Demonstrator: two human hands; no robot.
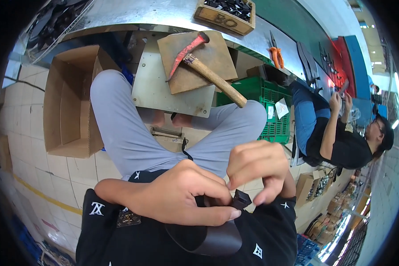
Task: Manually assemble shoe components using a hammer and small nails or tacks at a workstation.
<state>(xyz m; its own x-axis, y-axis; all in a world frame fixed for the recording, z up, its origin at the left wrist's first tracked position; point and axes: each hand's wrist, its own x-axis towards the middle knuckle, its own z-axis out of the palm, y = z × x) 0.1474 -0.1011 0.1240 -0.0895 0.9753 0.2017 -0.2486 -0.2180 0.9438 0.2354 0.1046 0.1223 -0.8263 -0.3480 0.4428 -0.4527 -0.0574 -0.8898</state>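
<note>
Close to my chest, my left hand [186,195] pinches a dark strap, whose small, black, boxy end [241,200] pokes out past the thumb and index finger. A wide, smooth dark section of the strap [221,241] curves below this hand. Just right of the boxy end is my right hand [259,170], its fingers curled and its thumb held apart from them. Nothing shows between the right thumb and fingers. Beyond my knees, a hammer [215,80] with a red, pointed head and wooden handle rests on a brown board [226,57].
The board sits on a pale metal stool [155,91]. A cardboard box [71,102] stands left, a green crate [275,124] right. On the metal bench are orange-handled pliers [275,53] and a wooden box [226,20] of small black parts. A co-worker [350,146] sits right, handling something.
</note>
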